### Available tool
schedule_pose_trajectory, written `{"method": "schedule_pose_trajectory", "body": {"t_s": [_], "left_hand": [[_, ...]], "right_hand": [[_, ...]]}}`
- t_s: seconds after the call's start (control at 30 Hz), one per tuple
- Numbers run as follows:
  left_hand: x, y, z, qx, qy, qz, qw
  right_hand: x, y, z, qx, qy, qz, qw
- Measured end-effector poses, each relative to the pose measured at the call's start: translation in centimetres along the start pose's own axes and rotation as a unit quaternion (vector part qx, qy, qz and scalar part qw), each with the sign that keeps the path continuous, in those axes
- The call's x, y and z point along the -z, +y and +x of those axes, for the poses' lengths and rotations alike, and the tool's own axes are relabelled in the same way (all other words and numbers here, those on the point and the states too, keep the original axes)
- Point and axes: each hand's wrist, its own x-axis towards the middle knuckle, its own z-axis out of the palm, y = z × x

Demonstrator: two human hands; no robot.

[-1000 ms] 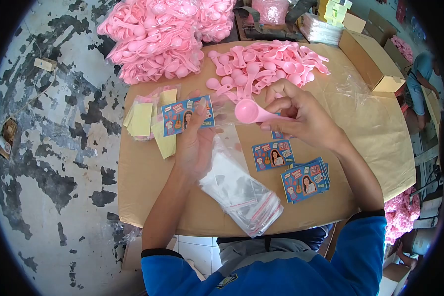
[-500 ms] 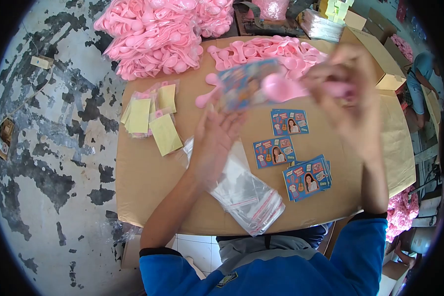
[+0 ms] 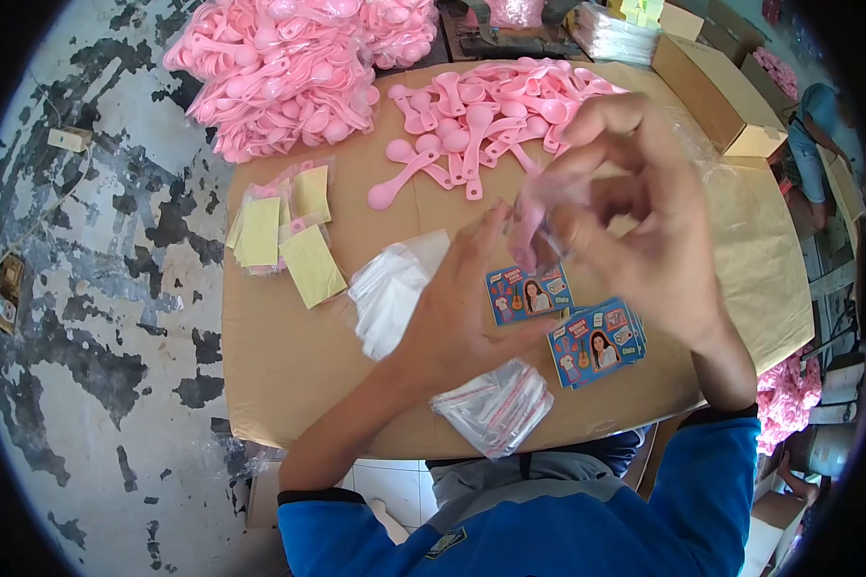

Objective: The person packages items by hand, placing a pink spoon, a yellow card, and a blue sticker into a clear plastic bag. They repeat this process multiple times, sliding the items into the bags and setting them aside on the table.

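My right hand (image 3: 645,221) is raised over the table, fingers curled round a pink spoon (image 3: 527,238), which is blurred and mostly covered by the hand. Clear film seems to surround the spoon. My left hand (image 3: 462,308) is held just left of it, fingers stretched and thumb apart, with nothing seen in it. Beneath the left hand lie clear plastic bags (image 3: 496,409), partly covered by it. Blue printed cards (image 3: 597,344) are stacked below the right hand, and another blue card (image 3: 524,294) lies between the hands.
Loose pink spoons (image 3: 481,120) are heaped at the back of the table. Large bags of spoons (image 3: 279,77) stand at the back left. Filled packets with yellow backs (image 3: 313,264) lie at left. A cardboard box (image 3: 717,96) sits back right; another person (image 3: 818,144) is beyond it.
The blue card held up between the hands is no longer plainly visible. My left hand has moved down and right, and my right hand has moved slightly left and down with the spoon.
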Motion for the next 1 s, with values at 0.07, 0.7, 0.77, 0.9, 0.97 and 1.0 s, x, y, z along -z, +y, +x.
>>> {"method": "schedule_pose_trajectory", "body": {"t_s": [0.07, 0.7, 0.77, 0.9, 0.97, 1.0], "left_hand": [[-0.5, 0.3, -0.5, 0.025, -0.037, 0.014, 0.999], [0.2, -0.8, -0.8, 0.158, -0.043, -0.456, 0.875], [0.7, 0.0, -0.4, 0.158, 0.005, -0.397, 0.904], [1.2, 1.0, -0.1, 0.135, 0.052, -0.338, 0.930], [1.1, 0.9, -0.3, 0.125, 0.074, -0.304, 0.941], [1.0, 0.7, -0.4, 0.117, 0.082, -0.276, 0.950]], "right_hand": [[-1.2, -0.8, -0.7, -0.026, -0.040, 0.133, 0.990], [-0.5, 2.8, 0.6, -0.098, -0.109, 0.104, 0.984], [-0.3, 2.7, 0.6, -0.052, -0.104, 0.023, 0.993], [-0.9, 2.2, 0.5, 0.057, -0.094, -0.004, 0.994], [-1.2, 2.3, 0.5, 0.121, -0.058, -0.096, 0.986], [-1.3, 2.6, 0.5, 0.147, -0.043, -0.128, 0.980]]}}
